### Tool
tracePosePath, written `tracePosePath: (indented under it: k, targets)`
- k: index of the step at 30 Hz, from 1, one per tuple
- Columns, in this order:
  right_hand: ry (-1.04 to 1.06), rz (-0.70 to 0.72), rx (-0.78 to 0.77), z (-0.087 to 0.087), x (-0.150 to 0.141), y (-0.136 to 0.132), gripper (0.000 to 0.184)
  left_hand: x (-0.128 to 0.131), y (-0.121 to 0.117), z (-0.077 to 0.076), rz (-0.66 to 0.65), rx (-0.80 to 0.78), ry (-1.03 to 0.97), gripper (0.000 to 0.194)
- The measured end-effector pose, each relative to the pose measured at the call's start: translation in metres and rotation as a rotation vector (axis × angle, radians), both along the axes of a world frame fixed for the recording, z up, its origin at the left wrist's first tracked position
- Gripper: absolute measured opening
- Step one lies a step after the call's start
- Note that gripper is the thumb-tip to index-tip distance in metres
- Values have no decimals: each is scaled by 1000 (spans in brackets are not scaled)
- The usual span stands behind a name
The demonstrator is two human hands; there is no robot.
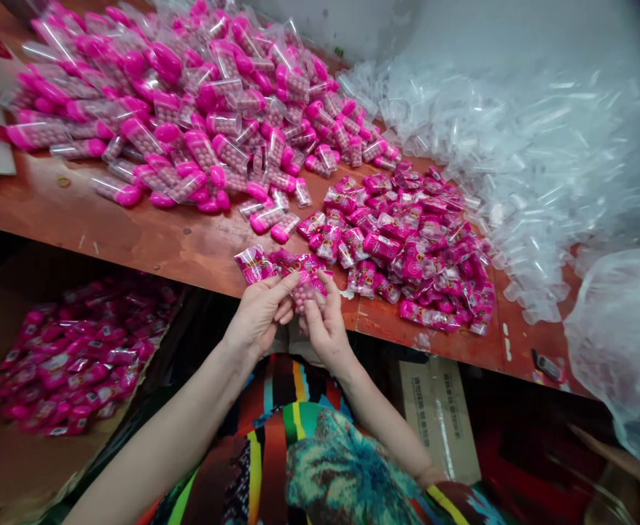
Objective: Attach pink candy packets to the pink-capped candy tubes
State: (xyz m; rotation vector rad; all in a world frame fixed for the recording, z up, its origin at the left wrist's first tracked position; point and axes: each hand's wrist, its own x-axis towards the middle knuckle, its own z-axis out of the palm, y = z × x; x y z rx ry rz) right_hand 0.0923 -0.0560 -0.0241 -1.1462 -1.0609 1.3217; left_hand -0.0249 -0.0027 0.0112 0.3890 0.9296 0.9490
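Pink and bead-filled, the packet [302, 292] is pinched between your two hands at the front edge of the surface [41, 204]; your left hand [259, 310] closes thumb and finger on its left side, while your right hand [325, 324] grips the other side with the thumb on the near face, a hold that probably keeps so small a piece steady and leaves the beads in your sight; whether the film is sealed around it, you cannot tell from here.

Just behind your fingers lies printed pink film [251, 264], close to that same edge, likely so that it needs no reaching; a few loose capped tubes [268, 219] rest a little deeper in, spilling from the big heap of pink-capped tubes [205, 109] that runs to the back left, perhaps piled there to leave the front strip free for handling.

Wrapped packets [402, 248] are heaped right of your hands, apart from the capped tubes, seemingly to keep the two kinds from mixing; clear plastic pieces [478, 146] fill the back right, and a filmy bag [620, 335] slumps over the right end.

Below the front edge at your left, an open carton [3, 467] holds more pink packets [79, 357], its mouth upward, presumably for easy dropping-in.
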Motion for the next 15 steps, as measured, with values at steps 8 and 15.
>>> tracePosePath:
  k: [8, 15]
  targets:
    - [367, 164, -230, 17, 18, 18, 43, -7, -4, -3, -109, 23, -75, 31]
    - [-26, -33, -48, 6, 5, 13, 47, 6, -10, -3, -39, 75, 77, 32]
